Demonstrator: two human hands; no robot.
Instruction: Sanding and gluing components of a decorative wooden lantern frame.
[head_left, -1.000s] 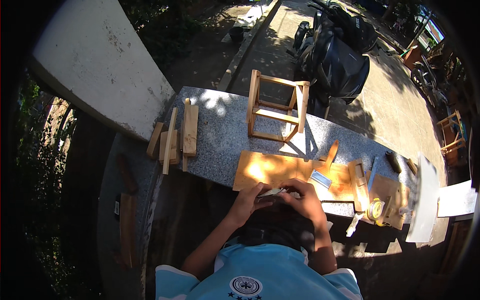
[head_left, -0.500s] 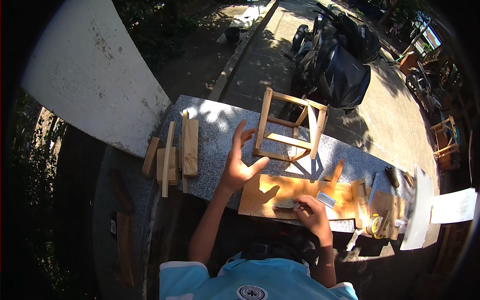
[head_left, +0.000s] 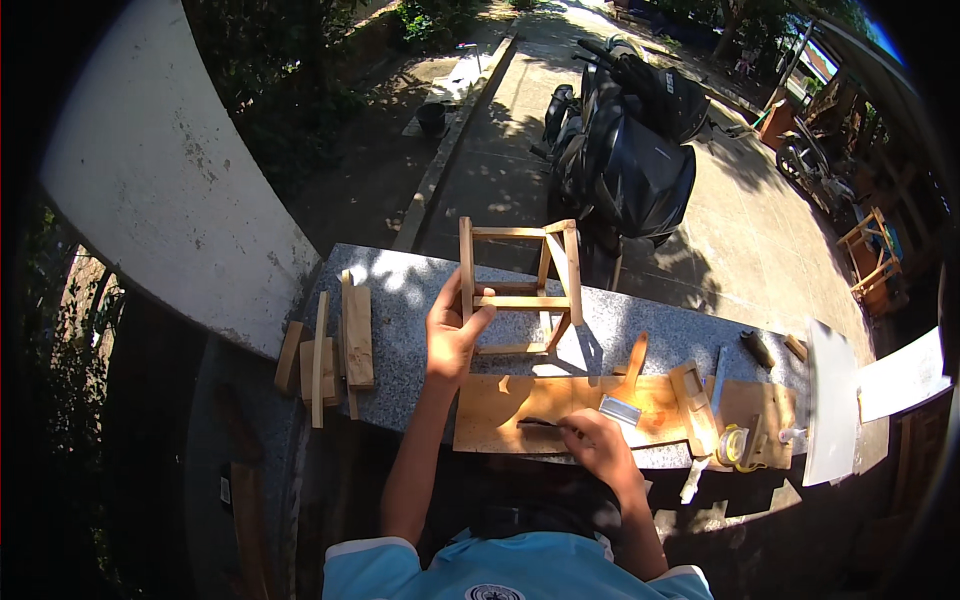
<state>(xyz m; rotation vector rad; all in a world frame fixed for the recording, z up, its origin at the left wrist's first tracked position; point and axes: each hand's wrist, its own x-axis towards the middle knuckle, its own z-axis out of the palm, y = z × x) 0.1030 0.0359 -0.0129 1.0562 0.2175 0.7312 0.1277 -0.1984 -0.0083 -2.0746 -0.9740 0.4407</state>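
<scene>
L hand (head_left: 455, 340) fingers clamp frame's (head_left: 522, 302) near-left leg, on/over tabletop (head_left: 410, 285) (contact unclear); R hand (head_left: 603, 447) fingers pinch dark strip (head_left: 538, 423) above board (head_left: 482, 436); frame legs & rails joined, sides open, any remaining work indeterminable.

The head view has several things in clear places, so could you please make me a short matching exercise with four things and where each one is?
Things:
1. wooden frame
2. black motorbike
3. small thin item
4. wooden-handled tool

Places:
A. between the fingers of the right hand
B. resting on the flat board
C. gripped at one post by the left hand
D. on the pavement beyond the table

Right pairs: 1-C, 2-D, 3-A, 4-B.
</scene>
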